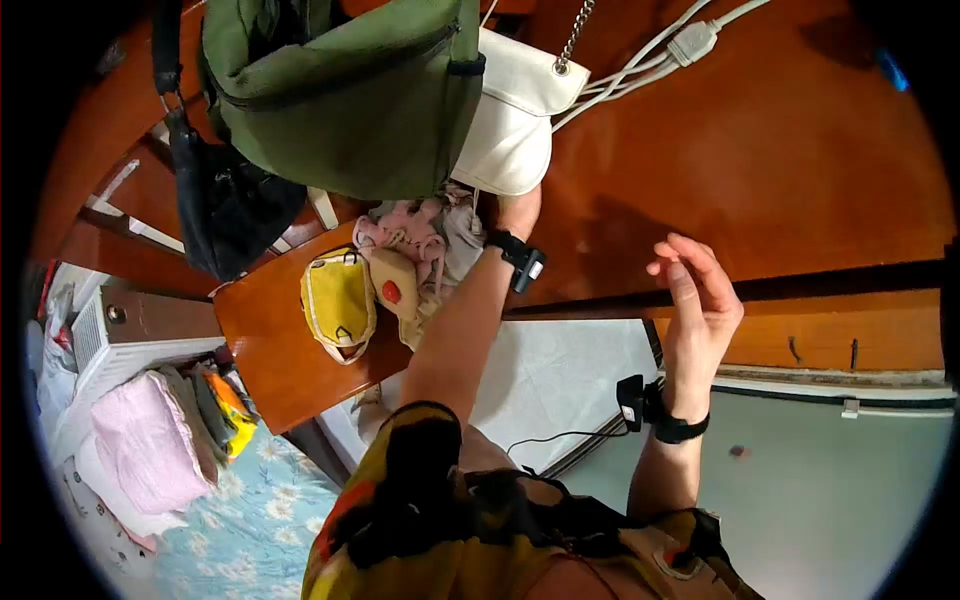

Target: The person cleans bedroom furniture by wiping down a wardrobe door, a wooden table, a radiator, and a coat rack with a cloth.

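Observation:
My left hand reaches under the lower edge of a white handbag with a chain strap. The wrist and the back of the hand show, but the bag covers the fingers, so I cannot tell whether they grip it. Beside the white bag, and partly over it, is a large green bag. My right hand is raised near the edge of the wooden tabletop. Its fingers are loosely bent and apart from the thumb, with nothing in them.
A wooden chair holds a yellow pouch, pink cloth and other soft items. A black bag hangs on its back. White cables cross the tabletop. Folded pink bedding lies at lower left.

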`<state>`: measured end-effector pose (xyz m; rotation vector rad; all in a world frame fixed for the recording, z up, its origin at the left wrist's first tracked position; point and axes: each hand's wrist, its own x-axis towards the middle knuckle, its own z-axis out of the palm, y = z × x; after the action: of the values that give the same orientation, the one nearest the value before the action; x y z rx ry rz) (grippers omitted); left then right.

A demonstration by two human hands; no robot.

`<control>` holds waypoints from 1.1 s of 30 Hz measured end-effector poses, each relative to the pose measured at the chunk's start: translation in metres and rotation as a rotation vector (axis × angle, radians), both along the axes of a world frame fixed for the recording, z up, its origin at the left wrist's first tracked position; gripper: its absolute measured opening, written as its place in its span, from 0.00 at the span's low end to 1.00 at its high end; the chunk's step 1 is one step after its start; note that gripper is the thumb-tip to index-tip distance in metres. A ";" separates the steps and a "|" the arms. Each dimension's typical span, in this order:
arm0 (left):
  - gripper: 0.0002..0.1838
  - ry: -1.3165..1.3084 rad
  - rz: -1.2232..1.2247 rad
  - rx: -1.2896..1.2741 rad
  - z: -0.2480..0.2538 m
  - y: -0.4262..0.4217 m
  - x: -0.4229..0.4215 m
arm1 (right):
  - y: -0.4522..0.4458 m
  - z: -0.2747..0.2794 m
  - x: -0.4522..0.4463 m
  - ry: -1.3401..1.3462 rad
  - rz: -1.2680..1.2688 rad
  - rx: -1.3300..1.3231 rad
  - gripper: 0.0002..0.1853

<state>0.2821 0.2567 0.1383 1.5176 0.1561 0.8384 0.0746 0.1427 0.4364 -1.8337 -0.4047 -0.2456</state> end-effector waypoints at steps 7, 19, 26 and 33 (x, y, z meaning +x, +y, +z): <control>0.24 0.302 -0.019 -0.195 -0.080 0.030 -0.018 | -0.008 -0.005 -0.003 0.060 0.049 -0.040 0.10; 0.28 0.348 -0.189 -0.333 -0.053 -0.003 -0.071 | -0.029 -0.003 -0.010 0.085 0.106 -0.026 0.11; 0.32 -0.069 -0.129 0.032 0.134 -0.096 -0.186 | -0.025 -0.012 -0.010 0.073 0.084 -0.058 0.10; 0.27 0.067 -0.103 -0.226 0.053 -0.088 -0.171 | -0.030 -0.015 -0.015 0.013 0.103 -0.099 0.11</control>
<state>0.1115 0.1683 0.1912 1.3305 0.2128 0.6644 0.0594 0.1123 0.4215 -1.9044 -0.5084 -0.1455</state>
